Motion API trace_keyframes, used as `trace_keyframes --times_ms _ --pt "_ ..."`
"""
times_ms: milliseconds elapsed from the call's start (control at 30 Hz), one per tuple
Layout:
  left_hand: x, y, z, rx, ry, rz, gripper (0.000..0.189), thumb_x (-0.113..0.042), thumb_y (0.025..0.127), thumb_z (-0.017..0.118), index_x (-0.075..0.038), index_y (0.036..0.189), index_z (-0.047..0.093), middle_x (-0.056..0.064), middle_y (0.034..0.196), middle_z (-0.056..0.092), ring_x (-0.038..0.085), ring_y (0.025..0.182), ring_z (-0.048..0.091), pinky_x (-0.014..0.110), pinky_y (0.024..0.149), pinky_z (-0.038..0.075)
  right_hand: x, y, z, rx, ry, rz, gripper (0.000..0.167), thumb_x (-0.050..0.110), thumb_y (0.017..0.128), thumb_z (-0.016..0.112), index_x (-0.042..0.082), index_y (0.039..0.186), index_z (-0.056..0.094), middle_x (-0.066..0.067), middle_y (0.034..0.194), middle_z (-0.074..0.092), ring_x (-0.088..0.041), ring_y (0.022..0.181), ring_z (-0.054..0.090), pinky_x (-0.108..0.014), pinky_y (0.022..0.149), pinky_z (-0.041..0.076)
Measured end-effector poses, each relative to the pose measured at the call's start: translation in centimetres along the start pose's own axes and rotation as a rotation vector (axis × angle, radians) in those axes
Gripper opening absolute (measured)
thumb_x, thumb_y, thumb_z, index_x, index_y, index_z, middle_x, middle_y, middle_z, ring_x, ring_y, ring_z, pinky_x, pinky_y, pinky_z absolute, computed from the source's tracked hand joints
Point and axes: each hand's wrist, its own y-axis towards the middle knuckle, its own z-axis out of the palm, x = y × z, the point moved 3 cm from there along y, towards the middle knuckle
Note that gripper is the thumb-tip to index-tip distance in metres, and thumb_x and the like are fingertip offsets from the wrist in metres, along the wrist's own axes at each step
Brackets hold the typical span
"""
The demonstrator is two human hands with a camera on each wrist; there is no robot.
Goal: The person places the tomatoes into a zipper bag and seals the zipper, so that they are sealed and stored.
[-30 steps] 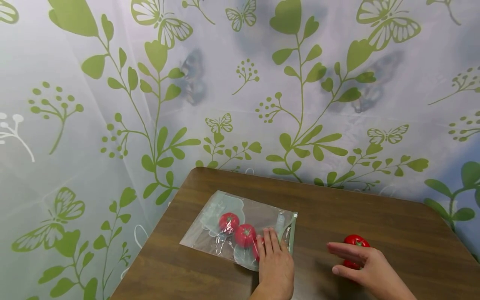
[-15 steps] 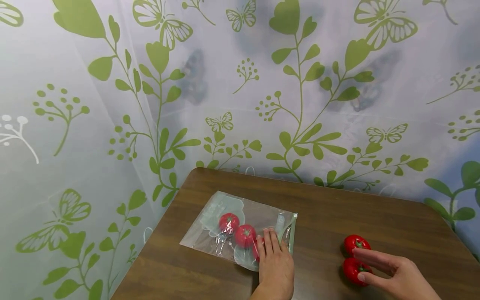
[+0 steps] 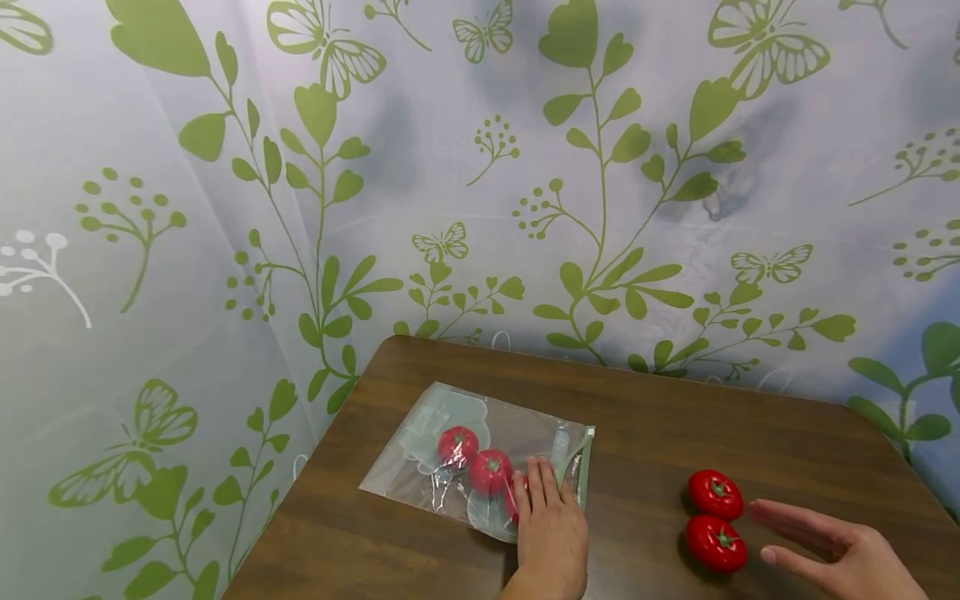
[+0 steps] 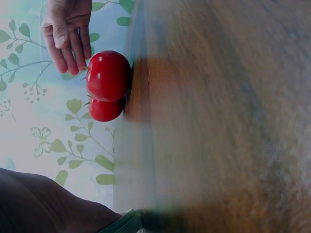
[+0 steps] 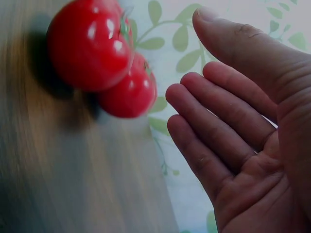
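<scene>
A clear zip bag [image 3: 408,471] lies flat on the table, its green zip edge toward the right. Inside are red tomatoes: one [image 3: 457,446] near the middle, another [image 3: 491,472] beside it, and a third mostly covered by my left hand [image 3: 553,533]. That hand rests on the bag with fingers straight. To the right, two loose tomatoes sit against each other, the farther one [image 3: 716,493] and the nearer one [image 3: 716,544]. Just right of them is my right hand [image 3: 843,550], fingers extended and thumb apart, holding nothing; the right wrist view shows its bare palm [image 5: 257,189].
The brown wooden table [image 3: 637,433] has rounded far corners. Behind it and along the left hangs a pale curtain [image 3: 465,183] printed with green leaves and butterflies.
My right hand has drawn back to the right, off the two loose tomatoes, which now show fully and stay in place. The left hand and the bag have kept still.
</scene>
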Motion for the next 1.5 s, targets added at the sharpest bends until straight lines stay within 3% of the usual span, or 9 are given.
trace_keyframes --times_ms 400,633,1033,1200,1500 --pt "0.0 1.0 -0.6 0.040 -0.013 0.002 0.049 -0.028 0.106 0.066 -0.021 0.154 0.064 0.014 0.173 0.044 0.036 0.164 0.036 0.056 0.134 0.028 -2.2 1.4 -1.1 0.005 0.037 0.088 0.083 0.037 0.097 0.084 -0.009 0.158 0.050 -0.029 0.145 0.068 0.012 0.101 0.071 -0.026 0.082 0.065" --pt "0.0 1.2 -0.7 0.028 -0.006 0.000 0.045 -0.026 0.109 0.061 -0.021 0.154 0.065 0.015 0.172 0.045 0.035 0.164 0.036 0.056 0.133 0.028 -3.5 3.1 -0.5 0.030 0.052 0.142 0.094 0.048 0.094 0.085 -0.007 0.160 0.047 -0.025 0.147 0.068 0.019 0.099 0.065 -0.024 0.082 0.064" --pt "0.0 1.3 -0.5 0.061 0.001 0.003 0.052 -0.032 0.104 0.070 -0.024 0.155 0.064 0.013 0.174 0.043 0.034 0.165 0.035 0.055 0.134 0.027 -4.0 5.4 0.5 0.118 0.118 0.200 0.094 0.045 0.099 0.082 -0.006 0.166 0.038 -0.027 0.161 0.054 0.022 0.102 0.060 -0.023 0.088 0.063" --pt "0.0 1.3 -0.6 0.043 0.007 -0.001 0.050 -0.031 0.105 0.068 -0.023 0.154 0.064 0.013 0.173 0.044 0.034 0.164 0.036 0.055 0.133 0.029 -3.9 6.0 0.6 0.145 0.097 0.196 0.095 0.046 0.099 0.081 -0.007 0.165 0.038 -0.029 0.162 0.052 0.022 0.102 0.060 -0.023 0.089 0.063" --pt "-0.1 1.4 -0.6 0.044 0.011 -0.005 0.049 -0.032 0.106 0.067 -0.024 0.154 0.064 0.012 0.173 0.045 0.033 0.164 0.036 0.055 0.133 0.029 -3.4 6.5 0.7 0.128 0.036 0.117 0.094 0.043 0.096 0.085 -0.010 0.161 0.044 -0.032 0.158 0.056 0.020 0.102 0.061 -0.023 0.086 0.063"
